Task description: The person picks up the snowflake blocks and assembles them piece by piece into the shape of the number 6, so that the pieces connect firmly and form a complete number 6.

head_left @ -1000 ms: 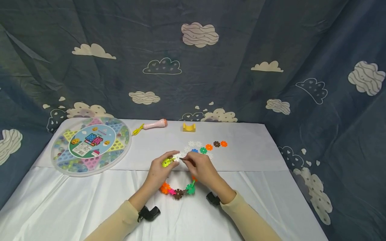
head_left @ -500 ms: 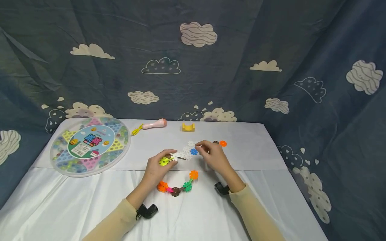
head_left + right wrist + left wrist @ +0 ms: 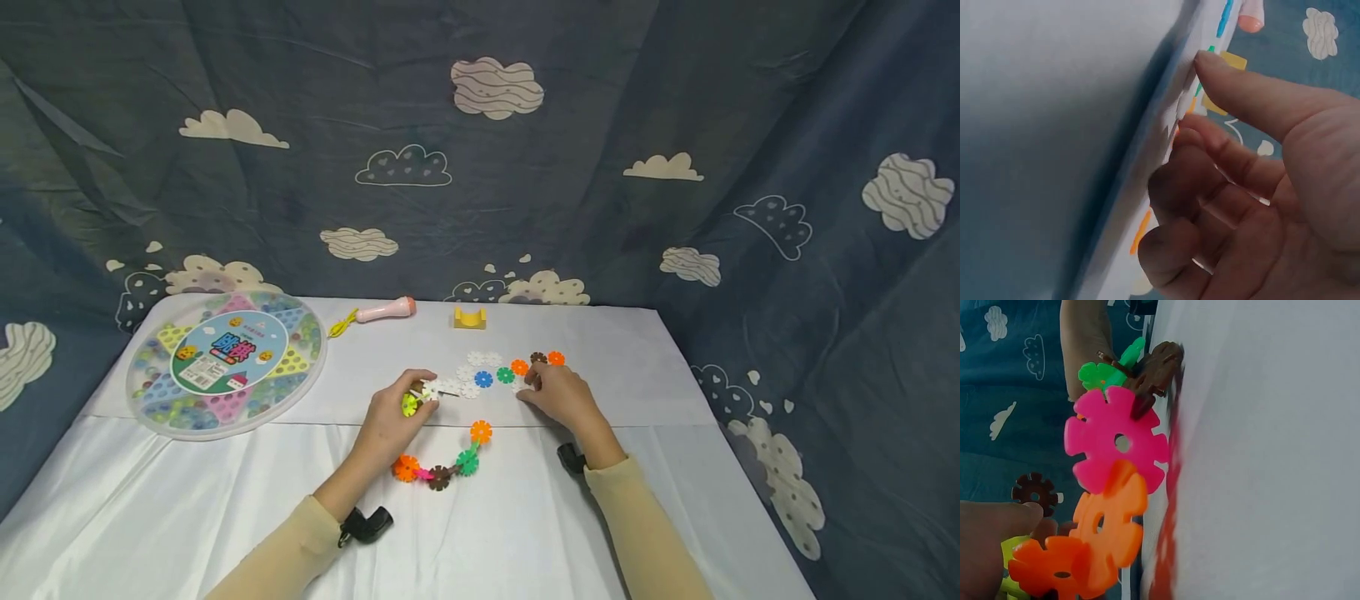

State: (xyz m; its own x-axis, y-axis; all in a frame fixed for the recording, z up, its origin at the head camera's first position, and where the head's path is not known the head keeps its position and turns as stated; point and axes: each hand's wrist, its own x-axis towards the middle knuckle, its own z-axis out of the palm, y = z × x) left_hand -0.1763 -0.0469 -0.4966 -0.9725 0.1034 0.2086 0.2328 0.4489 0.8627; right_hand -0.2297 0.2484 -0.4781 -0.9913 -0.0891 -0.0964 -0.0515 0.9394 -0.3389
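White-clothed table (image 3: 225,492) (flower discs (image 3: 483,379) atop)

At the left of the head view, a round, clear-edged game case (image 3: 201,432) carries an oval printed label (image 3: 258,367), and on it stand 2 large Chinese characters (image 3: 233,347), the left 1 blue and the right 1 pink, which appear to read "跳棋". Above them, toward the label's upper right, runs 1 line of small print (image 3: 258,326), too small to read. On the label's lower left sits 1 white sticker (image 3: 204,372) with dark, code-like marks and finer print, too blurred for any number or word to be told.
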